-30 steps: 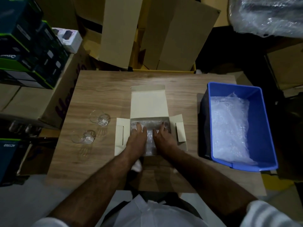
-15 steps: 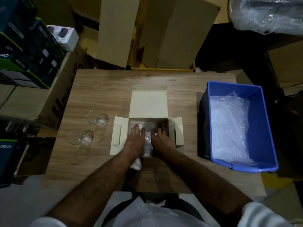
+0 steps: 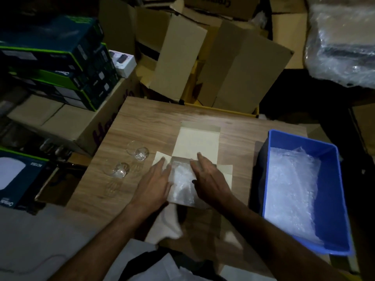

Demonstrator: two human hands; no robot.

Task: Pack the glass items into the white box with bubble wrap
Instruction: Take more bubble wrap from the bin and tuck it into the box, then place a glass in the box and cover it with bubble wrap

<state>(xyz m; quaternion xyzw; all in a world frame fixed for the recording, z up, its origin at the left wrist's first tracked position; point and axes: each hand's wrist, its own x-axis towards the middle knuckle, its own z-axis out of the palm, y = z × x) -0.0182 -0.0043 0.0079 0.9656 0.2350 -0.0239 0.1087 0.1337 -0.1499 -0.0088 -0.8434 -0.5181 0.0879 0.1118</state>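
- Lining comes first: bubble wrap (image 3: 181,180) lies in the white box (image 3: 197,141), mid-table.
- Left hand (image 3: 154,184) and right hand (image 3: 209,179) lie spread flat beside it, seemingly gripping nothing.
- Next, fetch the two glasses (image 3: 139,153) standing left.

wooden table (image 3: 154,120) | white box (image 3: 197,142) (flaps open) | two glasses (image 3: 140,154) | blue bin (image 3: 336,201)

dim, soft wide-angle view — dark bowed edges, slight motion blur.
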